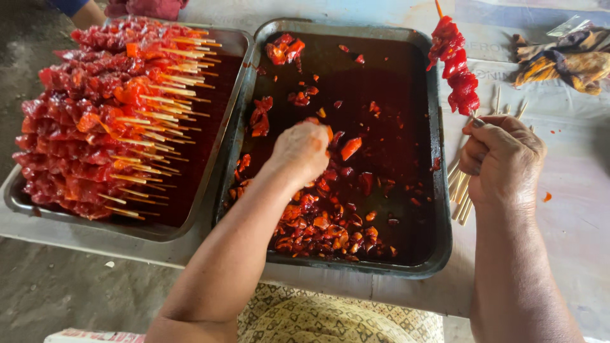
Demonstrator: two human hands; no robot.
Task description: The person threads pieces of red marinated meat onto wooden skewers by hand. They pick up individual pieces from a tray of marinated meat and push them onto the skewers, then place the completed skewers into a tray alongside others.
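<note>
My left hand [304, 150] reaches into the right metal tray [438, 190], fingers curled down among red marinated meat pieces [330, 216]; whether it grips a piece is hidden. My right hand [502, 159] hovers past the tray's right rim, pinching a wooden skewer upright with several red meat chunks [454, 67] threaded on it. Bare wooden skewers [460, 190] lie under that hand.
The left metal tray [219, 159] holds a high pile of finished meat skewers [101, 114], sticks pointing right. A crumpled brown-yellow cloth [565, 60] lies at the far right on paper. Another person's arm [86, 13] shows at top left. Patterned fabric [330, 317] is below.
</note>
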